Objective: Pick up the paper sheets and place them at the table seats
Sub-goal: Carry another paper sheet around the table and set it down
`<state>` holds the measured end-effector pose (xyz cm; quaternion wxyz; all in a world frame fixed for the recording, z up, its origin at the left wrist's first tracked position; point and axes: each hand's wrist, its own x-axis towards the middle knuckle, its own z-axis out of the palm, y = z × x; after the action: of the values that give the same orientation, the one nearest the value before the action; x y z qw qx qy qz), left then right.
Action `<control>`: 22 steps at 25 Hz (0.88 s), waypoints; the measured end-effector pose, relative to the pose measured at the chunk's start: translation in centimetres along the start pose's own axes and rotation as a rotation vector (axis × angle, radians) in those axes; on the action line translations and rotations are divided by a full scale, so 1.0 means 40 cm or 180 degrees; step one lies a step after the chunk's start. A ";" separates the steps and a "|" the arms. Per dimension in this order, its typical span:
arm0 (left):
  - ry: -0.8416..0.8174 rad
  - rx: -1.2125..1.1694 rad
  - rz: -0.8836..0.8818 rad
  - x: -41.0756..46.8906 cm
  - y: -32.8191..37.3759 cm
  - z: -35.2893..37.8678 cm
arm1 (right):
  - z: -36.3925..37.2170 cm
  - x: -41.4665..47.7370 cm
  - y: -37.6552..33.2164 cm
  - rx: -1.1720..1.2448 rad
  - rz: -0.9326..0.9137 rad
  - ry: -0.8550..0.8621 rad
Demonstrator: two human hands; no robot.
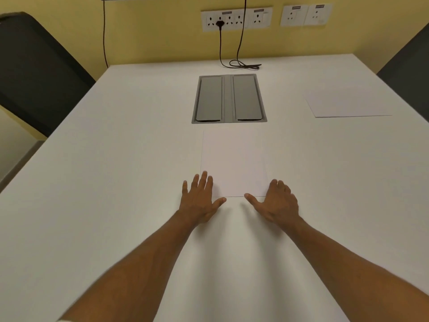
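A white paper sheet (233, 161) lies flat on the white table (116, 159), just in front of the grey cable hatch. My left hand (200, 201) rests palm down with fingers spread, its fingertips touching the sheet's near left corner. My right hand (276, 203) lies over the near right corner, fingers slightly curled, thumb pointing inward along the sheet's near edge. Neither hand grips the paper. A second white sheet (348, 104) lies flat at the far right of the table, in front of a dark chair (408, 66).
A grey double-lid cable hatch (228, 98) is set into the table's middle. A black cord (241, 63) coils at the far edge, plugged into wall sockets (235, 19). Another dark chair (39, 75) stands at the left side.
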<state>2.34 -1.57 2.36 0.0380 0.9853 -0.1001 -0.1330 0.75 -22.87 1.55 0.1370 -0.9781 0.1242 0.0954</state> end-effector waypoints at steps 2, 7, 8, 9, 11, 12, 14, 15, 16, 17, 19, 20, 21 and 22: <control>-0.0050 -0.0075 -0.0010 0.022 -0.010 0.023 | 0.006 0.036 0.005 0.0081 -0.0060 0.0134; -0.0181 -0.0269 -0.0009 0.037 -0.015 0.078 | 0.026 0.084 -0.001 -0.0079 0.0020 0.0157; -0.0164 -0.0274 -0.0013 0.036 -0.015 0.088 | 0.031 0.087 -0.003 -0.0137 0.0038 0.0133; -0.0133 -0.0257 -0.0016 0.035 -0.015 0.095 | 0.036 0.089 -0.003 -0.0189 0.0057 0.0119; -0.0058 -0.0240 -0.0027 0.032 -0.016 0.104 | 0.041 0.088 -0.005 -0.0222 0.0088 0.0138; -0.0026 -0.0239 -0.0021 0.030 -0.016 0.106 | 0.040 0.087 -0.007 -0.0202 0.0097 0.0168; 0.0012 -0.0232 -0.0011 0.032 -0.016 0.108 | 0.034 0.084 -0.012 -0.0252 -0.0038 0.0380; 0.0021 -0.0242 -0.0011 0.034 -0.015 0.108 | 0.029 0.081 -0.016 -0.0298 -0.0182 0.0533; 0.0026 -0.0259 -0.0011 0.034 -0.015 0.108 | 0.026 0.081 -0.019 -0.0258 -0.0318 0.0649; 0.0036 -0.0271 -0.0012 0.035 -0.014 0.109 | 0.023 0.084 -0.021 -0.0038 -0.0398 0.0729; 0.0036 -0.0288 -0.0004 0.035 -0.013 0.111 | 0.015 0.091 -0.031 0.0892 -0.0231 0.0777; 0.0031 -0.0291 -0.0004 0.033 -0.013 0.111 | 0.011 0.097 -0.036 0.1353 -0.0022 0.0786; 0.0023 -0.0287 -0.0005 0.032 -0.014 0.111 | 0.005 0.104 -0.037 0.1693 0.0190 0.0759; 0.0016 -0.0288 -0.0014 0.031 -0.015 0.111 | 0.000 0.108 -0.039 0.1877 0.0363 0.0686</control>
<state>2.42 -1.46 -2.29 0.0825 0.9831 -0.0918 -0.1351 5.29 -22.37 0.98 0.3950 -0.8922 0.2149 -0.0414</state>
